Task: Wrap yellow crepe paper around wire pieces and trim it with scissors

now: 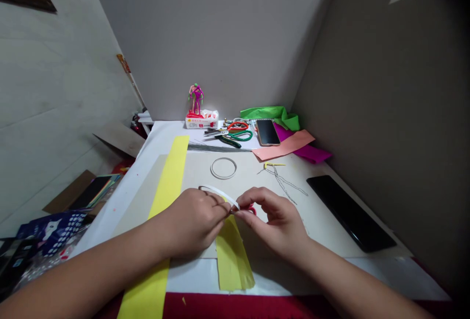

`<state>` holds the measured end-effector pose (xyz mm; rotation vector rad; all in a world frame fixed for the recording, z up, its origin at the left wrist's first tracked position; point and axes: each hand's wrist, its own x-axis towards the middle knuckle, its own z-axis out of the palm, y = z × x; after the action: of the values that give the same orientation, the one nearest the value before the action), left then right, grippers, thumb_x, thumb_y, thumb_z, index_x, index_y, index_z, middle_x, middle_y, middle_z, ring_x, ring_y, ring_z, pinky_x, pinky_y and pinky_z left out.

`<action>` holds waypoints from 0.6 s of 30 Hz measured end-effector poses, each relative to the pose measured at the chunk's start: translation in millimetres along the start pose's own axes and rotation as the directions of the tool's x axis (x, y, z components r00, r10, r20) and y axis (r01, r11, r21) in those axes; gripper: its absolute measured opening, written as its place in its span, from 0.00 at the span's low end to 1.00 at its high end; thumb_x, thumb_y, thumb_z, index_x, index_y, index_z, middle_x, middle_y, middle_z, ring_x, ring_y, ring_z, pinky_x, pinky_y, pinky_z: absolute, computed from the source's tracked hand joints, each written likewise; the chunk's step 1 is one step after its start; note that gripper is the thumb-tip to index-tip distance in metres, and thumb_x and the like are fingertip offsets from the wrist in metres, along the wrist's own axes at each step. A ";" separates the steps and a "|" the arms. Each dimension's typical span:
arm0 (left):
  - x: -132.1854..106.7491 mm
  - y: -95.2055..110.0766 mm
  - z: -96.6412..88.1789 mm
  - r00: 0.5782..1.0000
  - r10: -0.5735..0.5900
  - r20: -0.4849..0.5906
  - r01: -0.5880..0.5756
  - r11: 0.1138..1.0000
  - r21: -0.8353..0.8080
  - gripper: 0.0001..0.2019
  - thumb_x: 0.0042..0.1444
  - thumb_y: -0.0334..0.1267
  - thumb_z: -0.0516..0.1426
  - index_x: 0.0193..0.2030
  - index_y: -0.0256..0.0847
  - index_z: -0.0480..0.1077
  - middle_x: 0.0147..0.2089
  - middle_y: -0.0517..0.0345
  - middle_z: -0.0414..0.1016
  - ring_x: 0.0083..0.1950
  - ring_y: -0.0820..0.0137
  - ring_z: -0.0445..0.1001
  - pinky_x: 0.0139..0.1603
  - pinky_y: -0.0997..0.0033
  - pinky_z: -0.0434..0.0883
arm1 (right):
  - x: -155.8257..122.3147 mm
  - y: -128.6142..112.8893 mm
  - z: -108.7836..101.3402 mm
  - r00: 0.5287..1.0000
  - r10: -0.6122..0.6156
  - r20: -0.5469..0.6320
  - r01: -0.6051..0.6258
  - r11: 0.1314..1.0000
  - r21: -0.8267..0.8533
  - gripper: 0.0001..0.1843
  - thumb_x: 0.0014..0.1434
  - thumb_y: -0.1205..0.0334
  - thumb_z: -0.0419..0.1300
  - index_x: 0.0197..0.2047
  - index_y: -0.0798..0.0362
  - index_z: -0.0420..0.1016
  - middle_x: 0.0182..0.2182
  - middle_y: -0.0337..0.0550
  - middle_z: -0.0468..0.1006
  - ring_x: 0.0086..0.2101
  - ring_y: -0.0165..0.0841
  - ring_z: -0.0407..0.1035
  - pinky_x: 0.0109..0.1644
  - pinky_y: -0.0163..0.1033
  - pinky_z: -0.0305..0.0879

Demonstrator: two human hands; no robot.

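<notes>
Grey walls close in around a white counter (163, 132) spread with craft supplies. Both hands meet above a yellow paper strip (231, 255), the left hand (194, 221) and right hand (273, 218) pinching the end of a curved white paper strip (220, 193) between their fingers. A small red object (251, 209) is mostly hidden behind the right fingers; what it is cannot be made out. Just ahead lies a white paper ring (223, 168). Farther back, printing on a small white box (196, 123) is too small to read, and a pipe-cleaner figure (196, 98) stands on it.
</notes>
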<state>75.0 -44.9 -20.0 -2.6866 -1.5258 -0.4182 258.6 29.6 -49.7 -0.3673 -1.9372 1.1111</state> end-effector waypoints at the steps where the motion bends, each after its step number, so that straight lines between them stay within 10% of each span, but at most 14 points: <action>1: 1.1 0.5 -1.7 0.999 -0.035 -0.004 0.035 0.996 -0.088 0.10 0.56 0.28 0.52 0.37 0.37 0.75 0.37 0.52 0.80 0.35 0.65 0.77 0.38 0.66 0.73 | 0.1 -0.3 -0.4 1.000 -0.012 0.013 0.012 1.000 -0.017 0.06 0.56 0.71 0.61 0.37 0.52 0.73 0.30 0.41 0.76 0.31 0.31 0.70 0.35 0.36 0.68; 6: 7.7 -1.6 -15.0 0.942 -0.336 0.001 0.253 0.706 -0.662 0.24 0.54 0.33 0.58 0.59 0.40 0.67 0.47 0.51 0.78 0.47 0.64 0.76 0.48 0.66 0.72 | 1.5 3.5 -4.5 0.983 -0.163 0.083 0.173 0.976 -0.136 0.08 0.57 0.74 0.58 0.38 0.51 0.70 0.32 0.42 0.75 0.34 0.32 0.69 0.37 0.37 0.67; 12: 12.0 -7.5 -20.6 0.776 -0.581 0.246 0.380 0.119 -0.917 0.17 0.56 0.42 0.60 0.50 0.37 0.75 0.47 0.48 0.79 0.51 0.61 0.75 0.50 0.64 0.72 | 3.5 13.0 -4.9 0.949 -0.254 0.187 0.302 0.903 -0.305 0.10 0.58 0.75 0.53 0.38 0.50 0.69 0.31 0.43 0.75 0.34 0.34 0.68 0.39 0.41 0.66; 18: 7.5 -2.5 -19.8 0.829 -0.522 0.202 0.379 0.258 -0.889 0.09 0.55 0.39 0.60 0.39 0.39 0.79 0.39 0.55 0.82 0.42 0.66 0.77 0.45 0.68 0.72 | 4.2 4.5 -5.3 0.963 -0.258 0.077 0.270 0.923 -0.275 0.13 0.57 0.74 0.56 0.44 0.50 0.71 0.41 0.48 0.76 0.41 0.38 0.69 0.44 0.45 0.68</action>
<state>72.2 -40.3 0.7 -2.4887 -2.5817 -1.9847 259.6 37.7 -49.8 -0.2278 -2.1137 0.6720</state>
